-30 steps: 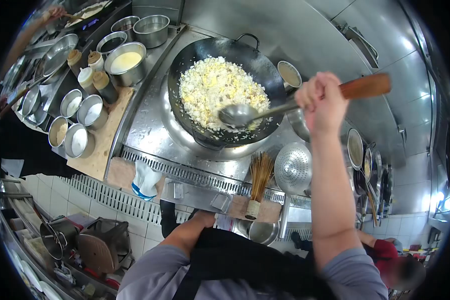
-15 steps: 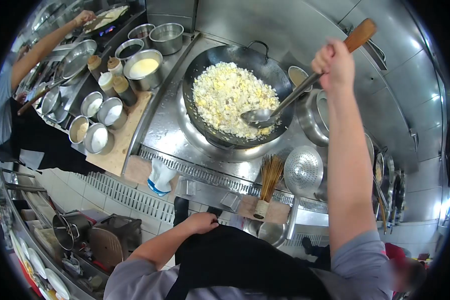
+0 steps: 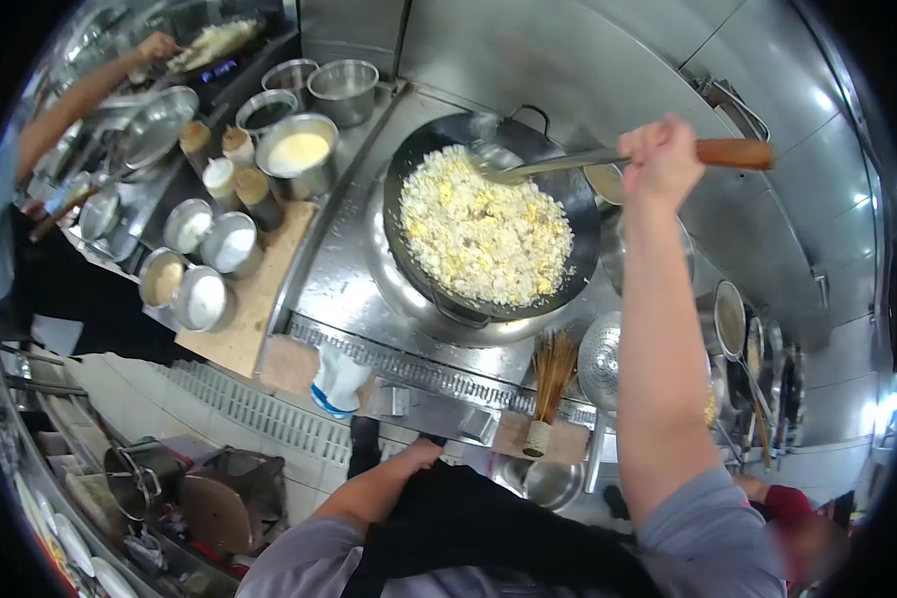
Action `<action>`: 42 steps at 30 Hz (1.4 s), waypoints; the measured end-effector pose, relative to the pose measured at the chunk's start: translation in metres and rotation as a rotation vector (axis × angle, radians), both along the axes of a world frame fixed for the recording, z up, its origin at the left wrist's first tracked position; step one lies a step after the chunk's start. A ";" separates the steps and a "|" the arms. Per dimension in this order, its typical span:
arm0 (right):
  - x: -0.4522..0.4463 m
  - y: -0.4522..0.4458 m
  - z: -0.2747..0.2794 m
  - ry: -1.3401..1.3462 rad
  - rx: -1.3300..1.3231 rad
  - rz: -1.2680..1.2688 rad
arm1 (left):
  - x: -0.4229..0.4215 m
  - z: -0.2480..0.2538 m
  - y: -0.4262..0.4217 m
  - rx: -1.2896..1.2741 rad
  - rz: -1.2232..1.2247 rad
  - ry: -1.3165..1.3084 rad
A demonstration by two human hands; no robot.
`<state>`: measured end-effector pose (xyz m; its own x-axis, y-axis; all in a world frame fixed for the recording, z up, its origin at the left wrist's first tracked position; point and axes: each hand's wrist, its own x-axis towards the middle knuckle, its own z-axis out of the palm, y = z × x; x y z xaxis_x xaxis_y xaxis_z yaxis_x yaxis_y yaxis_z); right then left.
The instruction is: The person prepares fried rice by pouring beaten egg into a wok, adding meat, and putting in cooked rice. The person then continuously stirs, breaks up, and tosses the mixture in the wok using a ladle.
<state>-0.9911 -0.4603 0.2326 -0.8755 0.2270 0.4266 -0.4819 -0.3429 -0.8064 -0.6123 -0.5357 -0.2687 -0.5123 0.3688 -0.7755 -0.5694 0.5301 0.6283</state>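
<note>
My right hand is wrapped round the shaft of a long metal ladle, just below its wooden end. The ladle's bowl, slightly blurred, rests at the upper edge of a heap of white rice with yellow egg. The heap lies in a big black wok on the steel stove. Down by the black apron, below the stove's front edge, is my left hand; its fingers are mostly hidden and I cannot tell whether they hold anything.
Metal bowls and sauce bottles stand left of the wok. A bamboo brush and a perforated skimmer lie at its lower right. A folded white cloth is at the front edge. A co-worker's arm reaches over another wok.
The ladle's bowl has moved from the lower right of the rice to its upper edge, and its handle now lies nearly level. The heap has shifted within the wok. My view has shifted slightly.
</note>
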 end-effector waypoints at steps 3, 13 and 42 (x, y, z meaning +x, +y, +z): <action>0.000 0.009 -0.006 -0.144 0.007 0.068 | -0.003 -0.066 0.042 -0.018 0.455 0.325; -0.004 -0.001 -0.012 -0.094 0.034 0.059 | -0.035 -0.052 0.085 -0.161 0.282 0.572; 0.048 0.055 -0.032 -0.102 -0.031 0.041 | -0.041 0.255 -0.169 -0.872 0.488 1.287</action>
